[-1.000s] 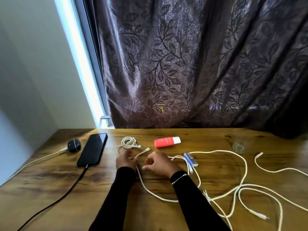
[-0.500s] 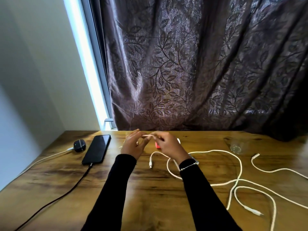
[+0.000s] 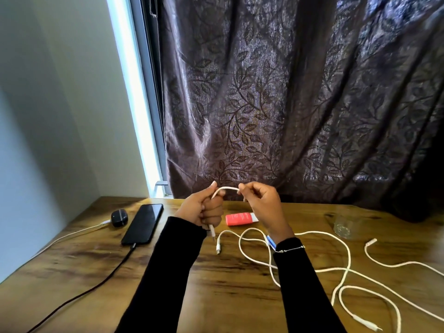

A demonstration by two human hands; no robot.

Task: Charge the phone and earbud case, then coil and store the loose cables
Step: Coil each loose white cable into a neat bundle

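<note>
both hands, left (image 3: 203,210) and right (image 3: 262,204), pinch a white cable (image 3: 225,188) above the table (image 3: 216,284).

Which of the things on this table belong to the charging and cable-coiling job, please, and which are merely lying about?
Job: phone, earbud case, short white cable held between both hands, loose white cables.
Lying about: red tube, clear glass.

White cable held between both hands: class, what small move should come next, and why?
Probably the right hand brings the white cable round to the left hand as a first loop: the left grips one end, plug hanging below, while most cable lies loose on the table.
</note>
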